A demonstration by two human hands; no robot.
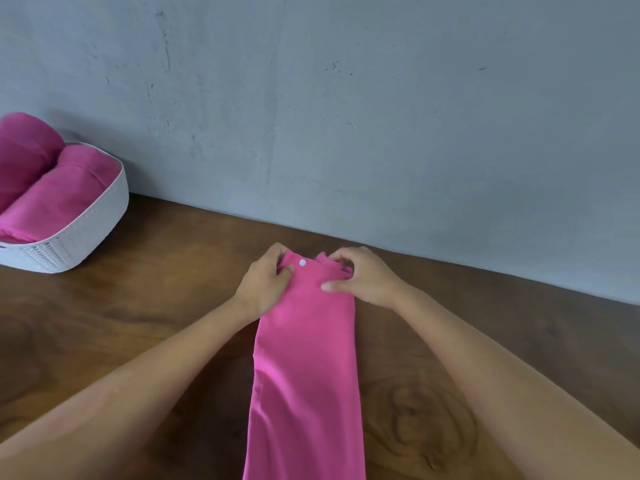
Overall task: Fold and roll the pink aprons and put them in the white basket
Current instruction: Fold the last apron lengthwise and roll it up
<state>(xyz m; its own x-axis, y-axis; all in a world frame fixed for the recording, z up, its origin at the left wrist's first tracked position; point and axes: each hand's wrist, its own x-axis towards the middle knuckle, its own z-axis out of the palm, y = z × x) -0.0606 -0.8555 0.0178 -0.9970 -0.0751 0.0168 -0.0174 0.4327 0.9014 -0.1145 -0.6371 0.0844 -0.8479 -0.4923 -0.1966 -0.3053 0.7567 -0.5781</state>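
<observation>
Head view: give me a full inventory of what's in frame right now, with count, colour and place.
long folded pink fabric apron: 1, pink, flat strip running lengthwise down the table's middle
small white round button: 1, white, at the apron's far end, between the hands
rolled pink fabric aprons: 2, pink, side by side in the basket
white woven plastic basket: 1, white, far left on the table, near the wall
brown wooden table: 1, brown, under everything
grey plaster wall: 1, grey, behind the table
left hand: 1, grips the apron's far-left corner
right hand: 1, pinches bunched fabric at the far-right corner
</observation>
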